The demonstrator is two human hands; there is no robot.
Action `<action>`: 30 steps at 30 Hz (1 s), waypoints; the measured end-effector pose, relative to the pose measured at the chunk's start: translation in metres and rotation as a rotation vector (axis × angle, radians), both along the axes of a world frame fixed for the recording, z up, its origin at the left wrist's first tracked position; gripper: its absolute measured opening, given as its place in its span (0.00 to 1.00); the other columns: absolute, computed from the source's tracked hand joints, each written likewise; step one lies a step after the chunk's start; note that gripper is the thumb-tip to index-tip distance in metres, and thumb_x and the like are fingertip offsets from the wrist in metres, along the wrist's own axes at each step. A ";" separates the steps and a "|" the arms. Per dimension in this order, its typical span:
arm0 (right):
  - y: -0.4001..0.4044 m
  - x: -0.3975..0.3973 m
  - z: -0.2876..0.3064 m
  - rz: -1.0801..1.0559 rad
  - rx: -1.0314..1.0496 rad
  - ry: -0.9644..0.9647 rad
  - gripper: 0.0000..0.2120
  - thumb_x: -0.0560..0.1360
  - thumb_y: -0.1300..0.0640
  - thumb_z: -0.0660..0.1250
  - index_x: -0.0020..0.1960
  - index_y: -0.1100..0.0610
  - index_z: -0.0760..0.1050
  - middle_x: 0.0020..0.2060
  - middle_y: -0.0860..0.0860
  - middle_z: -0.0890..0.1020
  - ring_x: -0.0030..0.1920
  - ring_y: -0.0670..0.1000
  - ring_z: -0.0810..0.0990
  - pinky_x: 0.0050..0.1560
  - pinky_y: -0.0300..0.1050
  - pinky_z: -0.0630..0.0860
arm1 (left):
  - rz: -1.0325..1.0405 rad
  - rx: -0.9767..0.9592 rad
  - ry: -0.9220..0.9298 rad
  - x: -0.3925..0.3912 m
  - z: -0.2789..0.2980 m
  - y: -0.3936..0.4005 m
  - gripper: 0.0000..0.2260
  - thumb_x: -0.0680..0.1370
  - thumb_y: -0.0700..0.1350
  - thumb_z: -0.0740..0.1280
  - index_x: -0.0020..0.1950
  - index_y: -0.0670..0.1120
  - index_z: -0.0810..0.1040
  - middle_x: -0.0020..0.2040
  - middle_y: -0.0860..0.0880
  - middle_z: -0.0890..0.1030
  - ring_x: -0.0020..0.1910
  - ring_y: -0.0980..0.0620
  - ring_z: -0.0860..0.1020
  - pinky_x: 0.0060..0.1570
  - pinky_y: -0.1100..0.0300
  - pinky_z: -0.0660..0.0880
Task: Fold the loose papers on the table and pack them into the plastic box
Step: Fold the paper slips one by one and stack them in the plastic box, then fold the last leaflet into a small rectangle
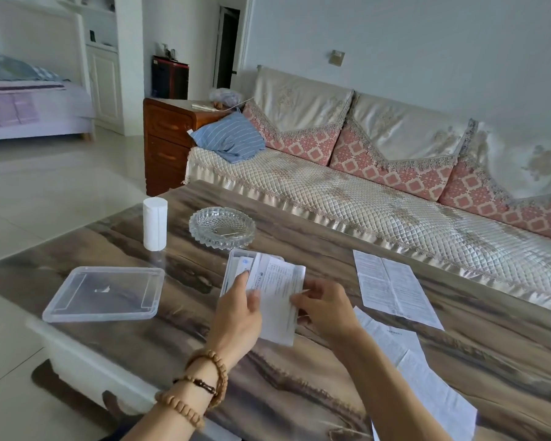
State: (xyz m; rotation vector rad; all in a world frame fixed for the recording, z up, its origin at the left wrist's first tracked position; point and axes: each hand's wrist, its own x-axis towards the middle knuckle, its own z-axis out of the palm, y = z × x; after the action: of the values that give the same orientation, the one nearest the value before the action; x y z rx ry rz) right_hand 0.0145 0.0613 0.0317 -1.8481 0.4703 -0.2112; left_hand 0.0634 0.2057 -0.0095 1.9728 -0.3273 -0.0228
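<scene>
Loose papers remain the open item, and the count runs left to right. One clear lid (104,294) lies flat at the left end of the table (299,393), set well aside, presumably so the box mouth stays free for packing. Beyond it stands one white roll (155,223), upright, and one glass dish (222,227); neither is part of the job.

One plastic box (233,268) sits at mid-table, lid off, with papers already standing in it; how many cannot be told from here. In front of it the person holds one folded paper (279,300) with both hands. The left hand (236,308), beads on the wrist, grips the paper's left edge, thumb on the sheet, forefinger reaching toward the box. The right hand (326,305) pinches the right edge. The hold on both sides looks meant to keep the fold tight and steer the sheet into the box.

To the right, two unfolded sheets lie flat on the table: the far sheet (392,281) near the sofa-side edge, the near sheet (427,377) under the right forearm. Judged status: packing partly done, two sheets outstanding.
</scene>
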 end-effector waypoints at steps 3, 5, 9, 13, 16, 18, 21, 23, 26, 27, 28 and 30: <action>0.000 0.038 -0.007 -0.033 -0.125 0.048 0.10 0.73 0.70 0.65 0.40 0.57 0.81 0.37 0.55 0.84 0.33 0.50 0.81 0.37 0.48 0.80 | 0.032 0.236 -0.114 0.024 0.000 0.001 0.13 0.81 0.43 0.59 0.65 0.44 0.72 0.55 0.44 0.77 0.56 0.45 0.78 0.53 0.51 0.77; -0.005 0.069 -0.012 -0.087 -0.188 0.074 0.08 0.71 0.68 0.66 0.40 0.58 0.82 0.38 0.56 0.85 0.37 0.54 0.82 0.43 0.53 0.82 | 0.095 0.381 -0.198 0.039 -0.002 0.009 0.09 0.79 0.46 0.62 0.56 0.45 0.76 0.50 0.46 0.76 0.53 0.45 0.78 0.51 0.49 0.77; -0.002 0.111 -0.029 -0.044 -0.463 0.193 0.09 0.71 0.63 0.65 0.49 0.59 0.81 0.44 0.56 0.83 0.43 0.55 0.83 0.40 0.45 0.78 | 0.058 0.511 -0.264 0.050 -0.016 0.021 0.14 0.79 0.49 0.64 0.63 0.48 0.77 0.58 0.50 0.78 0.57 0.50 0.75 0.56 0.52 0.76; 0.005 0.119 -0.042 -0.045 -0.673 0.206 0.09 0.69 0.57 0.68 0.48 0.58 0.77 0.46 0.56 0.83 0.43 0.57 0.79 0.39 0.42 0.73 | 0.033 0.538 -0.330 0.049 -0.022 0.023 0.13 0.78 0.49 0.64 0.62 0.49 0.77 0.60 0.51 0.76 0.59 0.51 0.73 0.58 0.54 0.73; -0.003 0.100 -0.033 -0.132 -0.695 0.071 0.09 0.72 0.52 0.68 0.49 0.55 0.78 0.45 0.53 0.83 0.46 0.59 0.80 0.42 0.47 0.74 | 0.059 0.540 -0.393 0.041 -0.020 0.018 0.13 0.78 0.50 0.64 0.61 0.49 0.78 0.59 0.51 0.75 0.59 0.51 0.72 0.58 0.55 0.72; -0.031 0.075 -0.033 -0.182 -0.679 0.050 0.11 0.72 0.51 0.67 0.51 0.55 0.79 0.47 0.53 0.83 0.49 0.59 0.80 0.48 0.50 0.76 | 0.054 0.481 -0.486 0.031 -0.014 0.009 0.10 0.76 0.47 0.67 0.56 0.48 0.81 0.54 0.51 0.77 0.56 0.49 0.74 0.54 0.54 0.74; -0.102 0.019 -0.055 -0.068 -0.695 0.430 0.36 0.65 0.38 0.71 0.68 0.52 0.70 0.64 0.53 0.76 0.63 0.57 0.74 0.60 0.53 0.74 | -0.015 0.305 -0.627 0.008 -0.010 -0.015 0.05 0.72 0.40 0.71 0.46 0.46 0.82 0.44 0.51 0.79 0.45 0.49 0.78 0.44 0.54 0.78; -0.150 -0.020 -0.076 -0.077 -0.702 0.657 0.54 0.53 0.27 0.69 0.72 0.53 0.65 0.69 0.54 0.71 0.67 0.57 0.71 0.63 0.57 0.72 | -0.099 0.251 -0.633 -0.010 -0.010 -0.034 0.04 0.72 0.39 0.71 0.44 0.47 0.81 0.41 0.52 0.79 0.42 0.52 0.78 0.39 0.60 0.76; -0.186 -0.057 -0.085 -0.121 -0.786 0.799 0.54 0.50 0.24 0.69 0.69 0.52 0.67 0.67 0.51 0.71 0.66 0.57 0.71 0.62 0.59 0.72 | -0.269 0.284 -0.483 -0.036 -0.022 -0.065 0.05 0.77 0.46 0.65 0.50 0.50 0.80 0.46 0.55 0.79 0.46 0.55 0.78 0.42 0.66 0.72; -0.192 -0.064 -0.082 -0.119 -0.780 0.788 0.51 0.53 0.26 0.71 0.68 0.53 0.68 0.64 0.51 0.73 0.63 0.56 0.73 0.60 0.57 0.73 | -0.327 0.322 -0.430 -0.045 -0.029 -0.077 0.08 0.79 0.49 0.63 0.55 0.52 0.79 0.50 0.55 0.79 0.49 0.56 0.78 0.46 0.66 0.72; -0.192 -0.068 -0.077 -0.116 -0.736 0.772 0.47 0.55 0.30 0.74 0.65 0.55 0.69 0.60 0.51 0.76 0.58 0.54 0.75 0.56 0.52 0.75 | -0.388 0.380 -0.380 -0.053 -0.034 -0.087 0.11 0.80 0.51 0.62 0.59 0.53 0.78 0.54 0.56 0.79 0.52 0.56 0.78 0.49 0.65 0.74; -0.195 -0.076 -0.073 -0.150 -0.609 0.742 0.36 0.59 0.39 0.79 0.57 0.58 0.72 0.50 0.50 0.78 0.49 0.52 0.77 0.42 0.43 0.74 | -0.499 0.445 -0.252 -0.069 -0.040 -0.106 0.15 0.79 0.54 0.62 0.66 0.54 0.74 0.59 0.55 0.79 0.56 0.55 0.78 0.54 0.60 0.76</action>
State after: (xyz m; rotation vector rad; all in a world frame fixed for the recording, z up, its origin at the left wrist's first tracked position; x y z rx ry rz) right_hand -0.0618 -0.1342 -0.0413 -2.4702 1.1543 0.2838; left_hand -0.0059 0.0997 -0.0498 2.2834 -1.0483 -0.1814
